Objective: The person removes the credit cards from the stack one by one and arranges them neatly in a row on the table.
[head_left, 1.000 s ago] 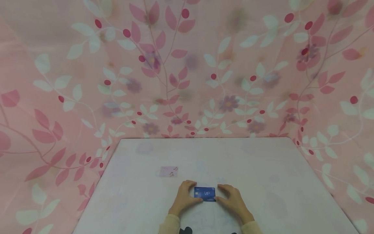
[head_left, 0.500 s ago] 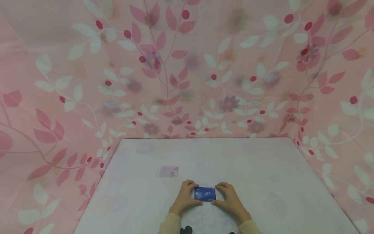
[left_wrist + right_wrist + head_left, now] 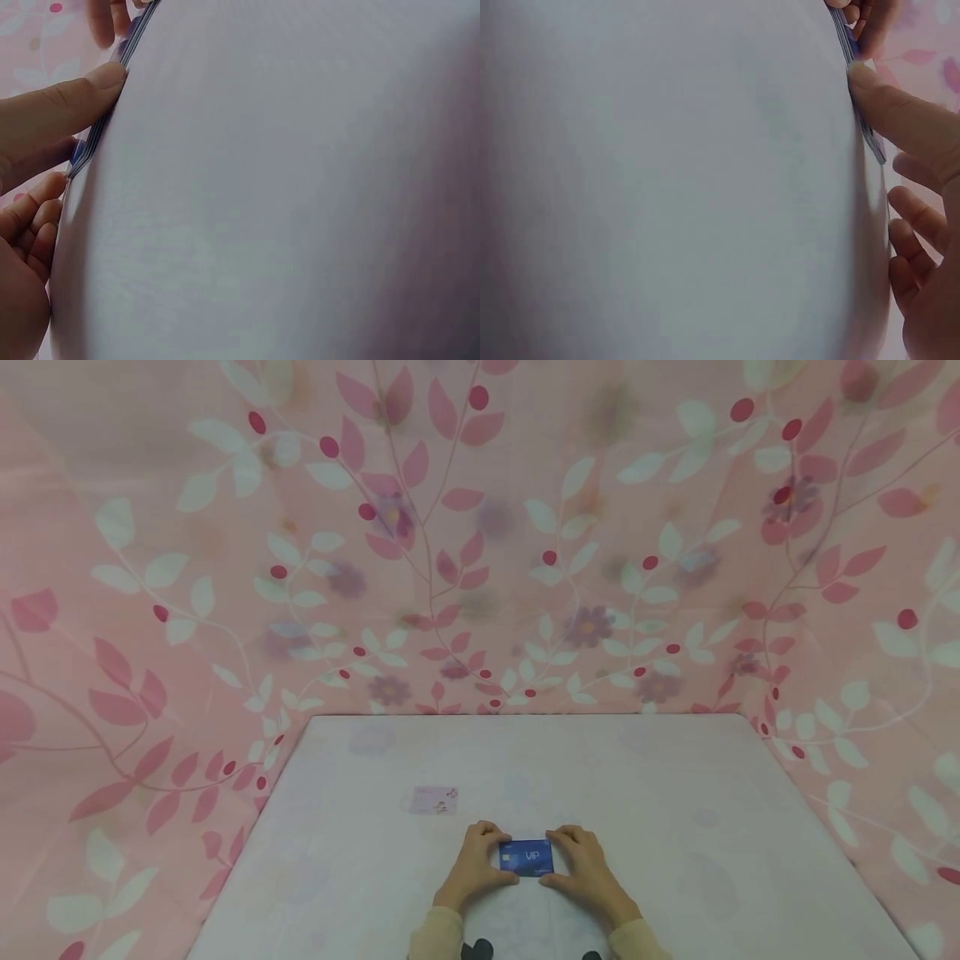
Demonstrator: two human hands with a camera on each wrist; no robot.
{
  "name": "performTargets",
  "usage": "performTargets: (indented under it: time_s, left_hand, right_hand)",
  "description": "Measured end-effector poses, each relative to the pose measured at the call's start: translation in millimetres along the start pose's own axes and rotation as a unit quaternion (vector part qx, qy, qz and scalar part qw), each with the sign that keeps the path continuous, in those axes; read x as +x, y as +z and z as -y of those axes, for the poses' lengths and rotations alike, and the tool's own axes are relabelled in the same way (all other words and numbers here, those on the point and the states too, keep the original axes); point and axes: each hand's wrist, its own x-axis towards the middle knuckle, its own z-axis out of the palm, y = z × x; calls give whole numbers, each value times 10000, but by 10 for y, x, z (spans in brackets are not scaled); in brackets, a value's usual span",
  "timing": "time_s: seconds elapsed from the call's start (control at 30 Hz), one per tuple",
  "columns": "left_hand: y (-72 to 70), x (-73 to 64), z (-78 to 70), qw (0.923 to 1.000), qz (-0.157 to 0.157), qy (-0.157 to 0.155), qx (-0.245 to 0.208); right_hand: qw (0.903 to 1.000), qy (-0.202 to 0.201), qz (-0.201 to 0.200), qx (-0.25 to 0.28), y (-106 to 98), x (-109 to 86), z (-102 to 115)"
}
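Observation:
A blue card marked "VIP" [image 3: 527, 857] lies face up on the white table near its front, between both hands. The wrist views show it as the top of a thin stack of cards [image 3: 86, 152], whose layered edges [image 3: 874, 142] are visible. My left hand [image 3: 472, 867] pinches the stack's left end, thumb at the near edge and index finger at the far edge. At the right end my right hand [image 3: 590, 868] pinches the same two edges. In both wrist views the other fingers are curled near the tabletop.
A pale pink card with small red figures [image 3: 434, 800] lies flat on the white table [image 3: 637, 777], beyond and left of the stack. Dark rounded shapes [image 3: 477, 950] show at the bottom edge. Pink floral cloth [image 3: 480, 568] surrounds the table's back and sides.
My right hand has moved left, and its index finger, earlier apart from the stack, now meets the far edge. The left hand and the stack have barely shifted.

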Motion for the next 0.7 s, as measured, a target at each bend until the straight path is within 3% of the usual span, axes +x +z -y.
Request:
performTargets:
  time_s: [0.2,0.7]
  left_hand:
    - [0,-3,11,10000,17,21,-29]
    - [3,-15,12,10000,42,-40,-53]
  right_hand:
    - [9990,23,342,-273,5,47,43]
    - [9990,237,297,-233,29,68,53]
